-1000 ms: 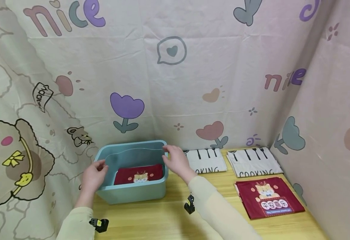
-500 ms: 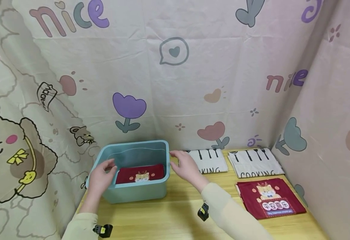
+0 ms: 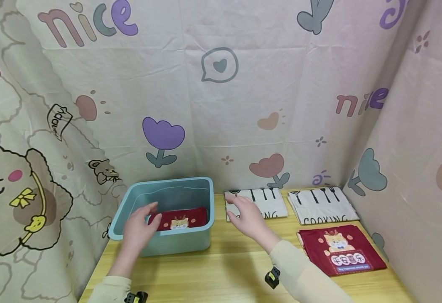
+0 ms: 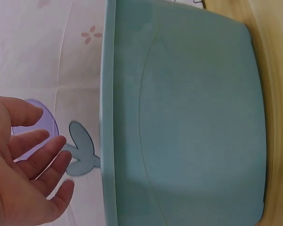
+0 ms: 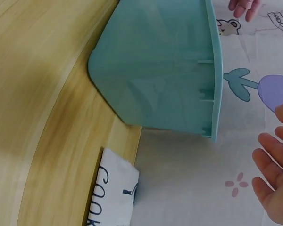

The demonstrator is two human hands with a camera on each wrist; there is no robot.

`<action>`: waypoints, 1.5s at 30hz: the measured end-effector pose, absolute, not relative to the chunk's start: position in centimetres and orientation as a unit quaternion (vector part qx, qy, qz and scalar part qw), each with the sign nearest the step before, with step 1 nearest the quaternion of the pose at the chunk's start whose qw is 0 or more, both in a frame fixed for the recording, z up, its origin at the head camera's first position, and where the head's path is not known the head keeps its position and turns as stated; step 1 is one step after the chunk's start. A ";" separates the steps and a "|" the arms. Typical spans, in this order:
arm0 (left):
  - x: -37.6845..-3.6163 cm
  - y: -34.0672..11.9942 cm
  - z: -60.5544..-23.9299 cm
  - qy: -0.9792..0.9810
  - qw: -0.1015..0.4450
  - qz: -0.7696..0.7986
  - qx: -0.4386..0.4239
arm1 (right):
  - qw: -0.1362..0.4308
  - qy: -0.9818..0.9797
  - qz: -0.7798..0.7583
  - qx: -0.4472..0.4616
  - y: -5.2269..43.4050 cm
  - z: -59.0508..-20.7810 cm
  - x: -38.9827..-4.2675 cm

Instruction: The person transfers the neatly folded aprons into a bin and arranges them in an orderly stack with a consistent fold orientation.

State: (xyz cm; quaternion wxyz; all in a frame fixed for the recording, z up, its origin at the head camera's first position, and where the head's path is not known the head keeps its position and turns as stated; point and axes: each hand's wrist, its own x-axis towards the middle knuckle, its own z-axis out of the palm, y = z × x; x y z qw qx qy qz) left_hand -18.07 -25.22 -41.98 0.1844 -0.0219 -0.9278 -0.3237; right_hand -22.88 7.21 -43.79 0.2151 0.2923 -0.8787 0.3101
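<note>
A light blue-green plastic bin stands on the wooden table, with a folded dark red cloth showing a cartoon dog lying inside. My left hand hovers by the bin's front left rim, fingers loosely bent and holding nothing. To the right of the bin, my right hand is in the air, its relaxed fingers bare and apart from the bin. Behind that hand, partly covered by it in the head view, lies a folded white cloth with utensil prints and "COOKING" lettering.
Another folded white cooking-print cloth lies farther right. In front of it is a second folded red cloth with a cartoon dog. Printed curtains enclose the table at the back and sides.
My right hand has moved away from the bin's right rim, to the right. My left hand has shifted right and toward me from the left rim. The view has turned slightly.
</note>
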 end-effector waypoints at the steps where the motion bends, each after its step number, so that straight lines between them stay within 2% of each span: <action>1: -18.0 -24.9 -42.0 -0.929 0.188 -0.318 -0.026 | 0.218 -0.881 0.302 0.293 7.4 -43.9 -22.8; 14: -18.3 -21.5 -42.8 -0.936 0.228 -0.256 -0.085 | 0.281 -0.869 0.275 0.300 10.3 -44.8 -22.6; 37: -18.4 -15.4 -44.5 -0.932 0.244 -0.200 -0.177 | 0.291 -0.884 0.260 0.257 16.0 -47.3 -21.9; 45: -18.7 -13.3 -45.1 -0.919 0.265 -0.185 -0.226 | 0.272 -0.895 0.265 0.232 17.5 -47.9 -21.3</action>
